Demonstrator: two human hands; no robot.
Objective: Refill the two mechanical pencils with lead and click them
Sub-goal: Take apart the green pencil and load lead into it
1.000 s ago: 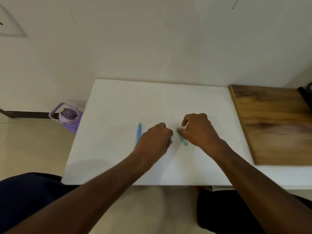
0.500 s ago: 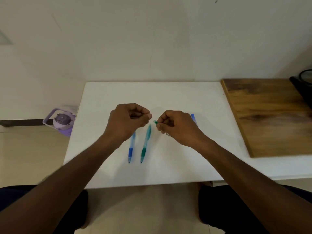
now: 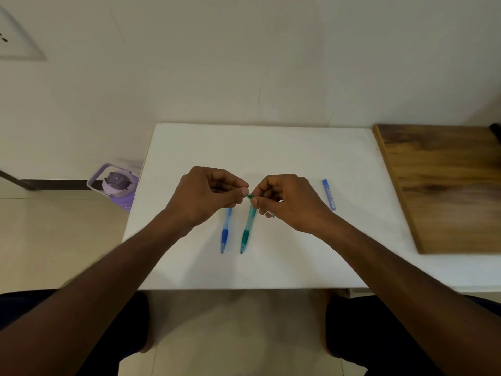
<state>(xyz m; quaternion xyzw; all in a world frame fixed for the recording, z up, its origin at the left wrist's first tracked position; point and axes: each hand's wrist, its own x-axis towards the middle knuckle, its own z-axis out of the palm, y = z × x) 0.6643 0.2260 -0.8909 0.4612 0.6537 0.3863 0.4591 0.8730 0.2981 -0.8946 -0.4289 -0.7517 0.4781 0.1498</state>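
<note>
Two mechanical pencils lie side by side on the white table (image 3: pixel 271 147), and the green pencil (image 3: pixel 247 229) serves as the landmark for everything else. Its long axis runs almost straight toward and away from the person, leaning slightly rightward at the far end; its writing tip points at the person and its cap end points toward the wall. The blue pencil (image 3: pixel 225 232) lies just to the left of the green pencil, close to parallel, tip also toward the person, its far end hidden under the left hand (image 3: pixel 206 195). Both hands hover above the far end of the green pencil. The right hand (image 3: pixel 287 200) has its fingers curled, and thumb and forefinger pinch a small green cap (image 3: pixel 249 196) right over the pencil's far end; whether the cap touches the pencil cannot be told. The left hand, just left of that cap, is curled with thumb and forefinger tips pressed together; what they pinch, if anything, is too small to make out. Well to the right of the green pencil lies a blue lead tube (image 3: pixel 329 194), its long axis roughly parallel to the pencil. Farther right again, a wooden board (image 3: pixel 447 185) rests on the table. Left of the green pencil, beyond the table's edge, a purple bottle (image 3: pixel 118 185) stands on the floor.
</note>
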